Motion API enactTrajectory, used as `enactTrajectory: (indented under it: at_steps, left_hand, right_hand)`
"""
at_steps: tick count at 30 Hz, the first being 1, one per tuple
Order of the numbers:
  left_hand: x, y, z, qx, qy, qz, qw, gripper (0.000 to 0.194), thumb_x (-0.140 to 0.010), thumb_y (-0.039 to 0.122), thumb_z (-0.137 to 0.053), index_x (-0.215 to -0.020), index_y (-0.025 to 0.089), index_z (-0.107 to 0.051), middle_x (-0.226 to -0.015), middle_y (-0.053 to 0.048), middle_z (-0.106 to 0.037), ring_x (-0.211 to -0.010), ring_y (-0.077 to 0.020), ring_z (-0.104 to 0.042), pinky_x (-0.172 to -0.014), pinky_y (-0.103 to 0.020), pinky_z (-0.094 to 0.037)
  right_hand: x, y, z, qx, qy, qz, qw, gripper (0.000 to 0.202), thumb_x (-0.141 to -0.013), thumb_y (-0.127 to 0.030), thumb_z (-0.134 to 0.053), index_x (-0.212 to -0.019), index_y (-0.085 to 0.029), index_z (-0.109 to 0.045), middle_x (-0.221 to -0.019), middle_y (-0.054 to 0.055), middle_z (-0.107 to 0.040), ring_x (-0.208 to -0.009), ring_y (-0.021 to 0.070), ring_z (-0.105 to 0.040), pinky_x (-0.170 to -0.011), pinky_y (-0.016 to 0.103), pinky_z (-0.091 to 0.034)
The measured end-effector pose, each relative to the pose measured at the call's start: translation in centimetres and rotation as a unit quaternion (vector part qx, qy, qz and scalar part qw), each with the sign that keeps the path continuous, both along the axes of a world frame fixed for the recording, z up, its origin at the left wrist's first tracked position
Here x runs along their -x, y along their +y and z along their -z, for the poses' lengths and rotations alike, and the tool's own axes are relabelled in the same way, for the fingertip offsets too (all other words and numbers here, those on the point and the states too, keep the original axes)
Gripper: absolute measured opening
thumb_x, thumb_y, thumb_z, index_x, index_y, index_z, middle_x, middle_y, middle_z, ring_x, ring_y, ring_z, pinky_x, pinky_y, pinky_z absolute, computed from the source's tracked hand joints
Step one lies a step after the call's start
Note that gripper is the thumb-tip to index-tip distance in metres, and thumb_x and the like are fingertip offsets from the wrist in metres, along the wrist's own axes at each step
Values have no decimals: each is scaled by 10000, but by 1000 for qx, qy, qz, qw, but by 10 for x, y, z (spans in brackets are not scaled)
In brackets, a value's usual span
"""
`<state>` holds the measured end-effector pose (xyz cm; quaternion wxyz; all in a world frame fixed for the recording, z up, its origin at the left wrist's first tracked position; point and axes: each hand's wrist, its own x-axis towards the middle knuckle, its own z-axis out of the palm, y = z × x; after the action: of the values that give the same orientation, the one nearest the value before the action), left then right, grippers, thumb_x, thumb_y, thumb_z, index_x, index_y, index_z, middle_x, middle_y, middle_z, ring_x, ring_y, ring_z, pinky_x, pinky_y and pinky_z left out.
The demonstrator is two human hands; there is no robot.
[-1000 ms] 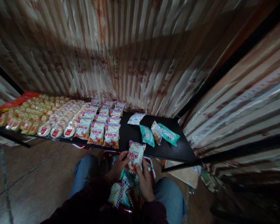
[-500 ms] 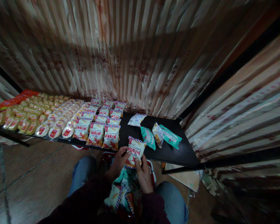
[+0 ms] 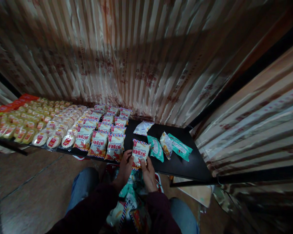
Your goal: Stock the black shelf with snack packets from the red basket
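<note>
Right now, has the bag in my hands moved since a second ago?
Yes: the held bag has moved forward, farther over the black shelf.

A creased, striped curtain (image 3: 136, 58) is hanging behind a black shelf (image 3: 185, 170) and along its right side, bearing reddish floral prints and columns of characters; a broad shadow is curving across its upper part; glossy folds are catching weak light; dark posts are rising at the shelf's right end (image 3: 234, 87) and left end (image 3: 5, 83); brown floor tiles (image 3: 34, 191) are showing below, with dark joints crossing; a pale panel (image 3: 195, 194) is protruding beneath the shelf's right end; dimness is obscuring the lower right corner.
</note>
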<state>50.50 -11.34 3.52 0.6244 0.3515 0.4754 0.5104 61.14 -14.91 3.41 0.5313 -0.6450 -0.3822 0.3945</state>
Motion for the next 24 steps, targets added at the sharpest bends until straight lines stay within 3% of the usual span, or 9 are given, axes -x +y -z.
enactTrajectory:
  at_steps: [6, 12, 19, 24]
  left_hand:
    - [-9, 12, -3, -31, 64, -30, 997, 234, -758, 210, -577, -991, 226, -597, -1053, -50, -648, -992, -214, -570, -935, -332, -400]
    - [-14, 18, -2, -39, 76, -40, 996, 360, -753, 250, -596, -1112, 222, -581, -1203, -74, -604, -1136, -247, -511, -1029, -354, -334]
    - [-15, 25, -6, -72, 236, -37, 968, 432, -846, 293, -415, -1252, 172, -500, -1280, -99, -567, -1193, -221, -497, -1050, -358, -344]
    - [-18, 36, -13, -78, 299, -32, 950, 455, -868, 296, -366, -1291, 166, -474, -1312, -103, -554, -1204, -207, -503, -1037, -346, -373]
  right_hand:
    - [-5, 21, 5, 0, -24, 1, 1000, 636, -791, -592, -515, -1246, -149, -555, -1038, 101, -706, -931, 251, -643, -830, 383, -503]
    - [-4, 35, -4, -8, -48, -11, 999, 668, -804, -595, -487, -1295, -143, -513, -1076, 107, -695, -961, 244, -644, -847, 376, -501]
    - [2, 44, -16, 1, -50, -18, 999, 686, -789, -587, -506, -1316, -148, -496, -1151, 119, -668, -1039, 257, -624, -907, 376, -475]
    - [-1, 59, -11, -15, -29, -24, 999, 634, -798, -550, -520, -1316, -184, -501, -1245, 104, -621, -1089, 250, -599, -960, 390, -443]
